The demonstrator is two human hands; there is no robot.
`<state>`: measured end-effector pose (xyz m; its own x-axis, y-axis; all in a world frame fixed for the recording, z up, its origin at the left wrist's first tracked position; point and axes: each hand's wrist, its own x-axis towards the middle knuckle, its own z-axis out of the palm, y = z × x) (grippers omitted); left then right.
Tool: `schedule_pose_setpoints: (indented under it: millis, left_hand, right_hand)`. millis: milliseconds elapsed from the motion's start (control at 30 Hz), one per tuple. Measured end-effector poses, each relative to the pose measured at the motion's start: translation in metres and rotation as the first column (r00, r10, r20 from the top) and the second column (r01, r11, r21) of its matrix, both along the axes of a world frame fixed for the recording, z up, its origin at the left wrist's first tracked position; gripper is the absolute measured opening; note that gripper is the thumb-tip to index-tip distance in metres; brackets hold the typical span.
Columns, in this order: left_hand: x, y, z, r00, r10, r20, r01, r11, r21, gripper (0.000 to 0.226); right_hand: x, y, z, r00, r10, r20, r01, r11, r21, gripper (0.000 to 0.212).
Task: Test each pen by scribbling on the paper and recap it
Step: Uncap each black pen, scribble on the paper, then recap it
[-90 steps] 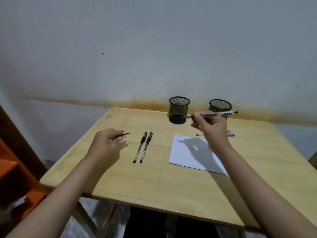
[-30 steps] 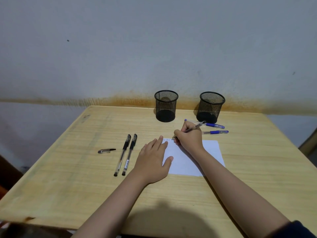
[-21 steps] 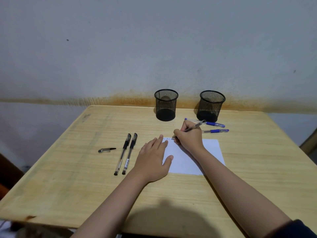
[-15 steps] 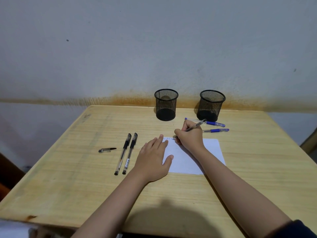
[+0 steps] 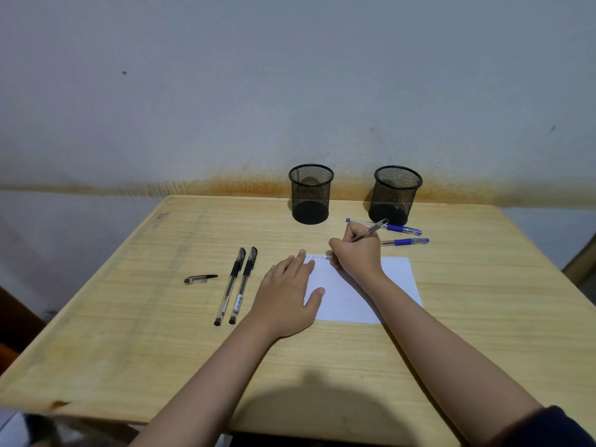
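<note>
Head view
Writing: short row of scribbled marks (image 5: pixel 314 257) along the far edge of the paper (image 5: pixel 361 290), just left of the right hand; too small to read. White label with dark print on one black pen's barrel, illegible.
Pen in use: clear barrel, dark fittings, uncapped; pen (image 5: pixel 371 230) slanted up and away to the right from the right hand (image 5: pixel 356 256), tip at the paper's far edge.
Right hand: curled round the pen in a writing grip, heel resting on the paper.
Left hand: flat, fingers straight, left hand (image 5: pixel 287 296) pressing on the paper's left edge, thumb on the sheet.
Paper: white sheet lying flat on the bench (image 5: pixel 161 350), partly covered by both hands and the right forearm.
Cap: loose black cap (image 5: pixel 200 279) with clip, lying well left of the left hand.
Black pens: two capped black pens (image 5: pixel 235 285) side by side, between the cap and the left hand.
Blue pens: two blue pens (image 5: pixel 403 235) just beyond and right of the right hand; one partly hidden behind it.
Mesh cups: two black mesh cups (image 5: pixel 311 193) upright at the bench's far edge, beyond both hands.
Hard to make out: pen tip hidden by the fingers; contact with the paper not visible. Dark sleeve (image 5: pixel 548 427) cut off at the lower right corner.
</note>
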<state>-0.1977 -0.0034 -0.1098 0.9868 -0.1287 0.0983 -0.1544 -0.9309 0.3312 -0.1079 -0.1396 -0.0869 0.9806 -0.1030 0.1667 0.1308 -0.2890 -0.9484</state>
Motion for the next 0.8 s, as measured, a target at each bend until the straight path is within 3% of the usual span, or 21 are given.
schedule_pose_setpoints:
  millis: [267,433,567,667,800]
  left_hand:
    - [-0.001,-0.001,0.002,1.0,-0.004,0.001,0.004,1.0,-0.001,0.058]
    - [-0.001,0.0,0.003,1.0,-0.006,-0.003,0.006,1.0,0.006,0.059]
    - [-0.001,-0.001,0.007,0.999,-0.005,-0.051,0.004,1.0,-0.006,0.06]
    - [-0.001,0.001,0.017,0.994,0.005,-0.106,-0.021,0.988,-0.153,0.058]
    - [-0.009,0.017,0.033,0.994,0.108,0.021,-0.091,0.916,-0.39,0.047]
  right_hand:
    - [0.0,-0.002,-0.001,0.999,-0.018,-0.036,0.021,0.997,0.075,0.028]
    - [-0.003,-0.003,0.002,0.996,-0.031,-0.08,0.053,0.956,0.29,0.031]
    - [-0.01,-0.002,0.007,1.0,0.031,-0.004,-0.03,0.979,0.199,0.034]
    - [-0.013,-0.003,0.009,0.995,0.104,0.005,-0.103,0.98,0.171,0.03]
    - [-0.016,-0.004,0.015,0.981,0.177,-0.074,-0.155,0.96,0.232,0.022]
